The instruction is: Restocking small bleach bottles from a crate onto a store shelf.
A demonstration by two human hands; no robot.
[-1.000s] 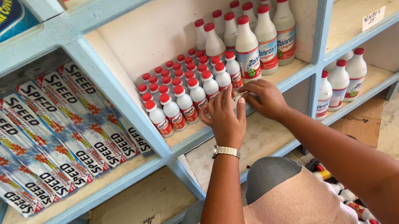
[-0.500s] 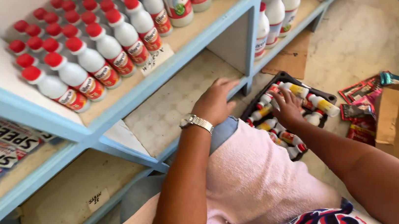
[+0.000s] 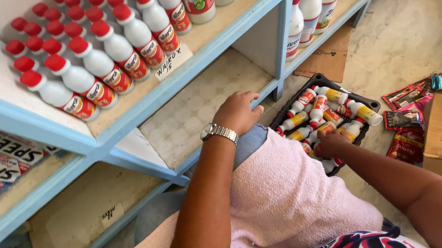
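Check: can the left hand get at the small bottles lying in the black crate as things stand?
Probably yes. The left hand rests on the blue shelf edge beside the black crate, nothing between them. The right hand already covers the near bottles.

Pale blue shelving (image 3: 185, 92) runs across in front of me, its boards cream and worn. Rows of white bottles with red caps (image 3: 95, 63) lie on the upper board. The floor (image 3: 414, 32) is mottled beige stone, brightly lit. A flat piece of cardboard (image 3: 329, 60) lies on it under the shelf's edge.
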